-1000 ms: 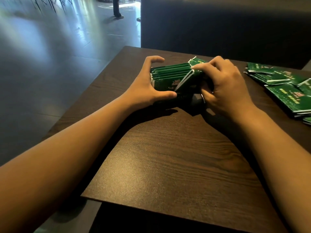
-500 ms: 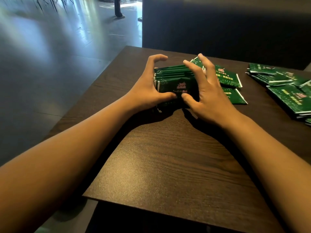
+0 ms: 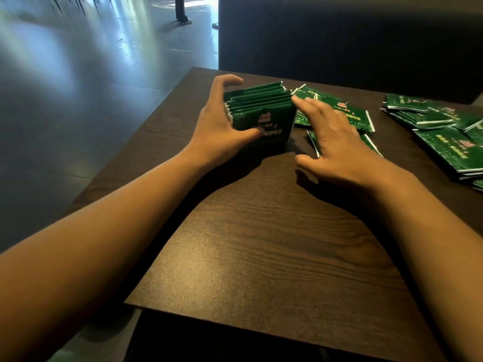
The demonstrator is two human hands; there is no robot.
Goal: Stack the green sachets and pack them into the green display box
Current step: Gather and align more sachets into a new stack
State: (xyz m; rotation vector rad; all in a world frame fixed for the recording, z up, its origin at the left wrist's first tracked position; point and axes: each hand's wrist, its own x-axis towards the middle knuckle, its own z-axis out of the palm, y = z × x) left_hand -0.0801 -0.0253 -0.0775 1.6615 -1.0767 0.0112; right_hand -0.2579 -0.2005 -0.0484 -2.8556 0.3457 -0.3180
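A row of green sachets (image 3: 261, 100) stands on edge at the table's far middle, its front face printed with a pink logo. I cannot tell whether that face is the green display box or a sachet. My left hand (image 3: 219, 124) grips the row, thumb on the front and fingers curled over the far left side. To the right of the row my right hand (image 3: 337, 142) lies flat with spread fingers, its fingertips at the row's right edge. It holds nothing and covers part of two loose sachets (image 3: 350, 111) lying flat on the table.
A spread pile of several more green sachets (image 3: 444, 131) lies at the table's right edge. The dark wooden table (image 3: 261, 244) ends close on the left, above a shiny floor (image 3: 78, 87). A dark seat back (image 3: 339, 35) rises behind. A person's legs (image 3: 181, 9) stand far off.
My right hand let go of the sachet it was pushing into the row and moved right, down over the loose sachets. My left hand kept its hold on the row.
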